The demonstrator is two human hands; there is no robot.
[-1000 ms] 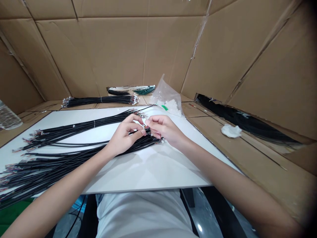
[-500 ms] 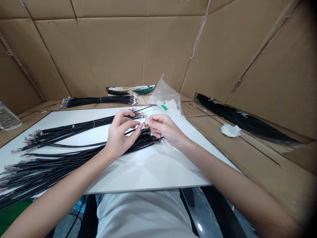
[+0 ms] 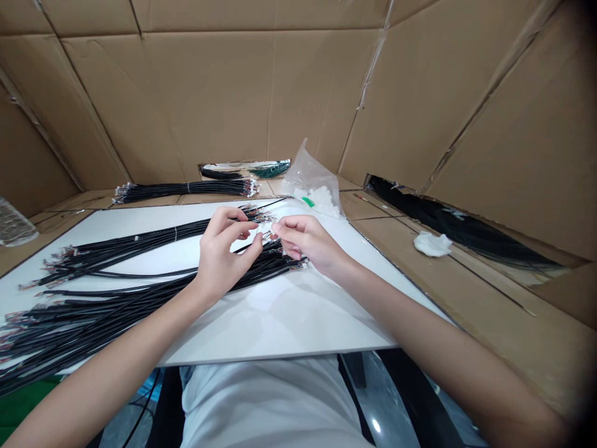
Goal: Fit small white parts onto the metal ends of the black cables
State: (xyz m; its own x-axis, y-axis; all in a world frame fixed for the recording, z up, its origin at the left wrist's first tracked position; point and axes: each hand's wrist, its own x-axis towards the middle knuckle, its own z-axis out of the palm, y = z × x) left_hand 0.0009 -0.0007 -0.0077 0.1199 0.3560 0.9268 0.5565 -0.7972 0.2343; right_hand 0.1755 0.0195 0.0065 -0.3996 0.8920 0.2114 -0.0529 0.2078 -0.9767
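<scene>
My right hand [image 3: 308, 239] is closed, with thumb and forefinger pinching a small white connector [image 3: 273, 229] that the fingertips mostly cover. Thin wire ends [image 3: 267, 236] show just to the left of it. Facing it, my left hand [image 3: 224, 249] has its thumb and forefinger slightly apart, and nothing can be made out between them. Beneath both hands lies a loose pile of black cables [image 3: 153, 297] with coloured wire ends. Behind my left hand is a tied bundle of black cables [image 3: 140, 244].
The white board [image 3: 298, 330] carries the cables. At its back edge stands a clear plastic bag [image 3: 313, 177] with white pieces inside. Another tied cable bundle [image 3: 186, 188] lies beyond. A white crumpled item [image 3: 433, 244] and a thin rod [image 3: 494, 287] rest on cardboard at right.
My left thumb and forefinger have parted and drawn back a little to the left from the wire ends. My right hand stays almost still, still pinching.
</scene>
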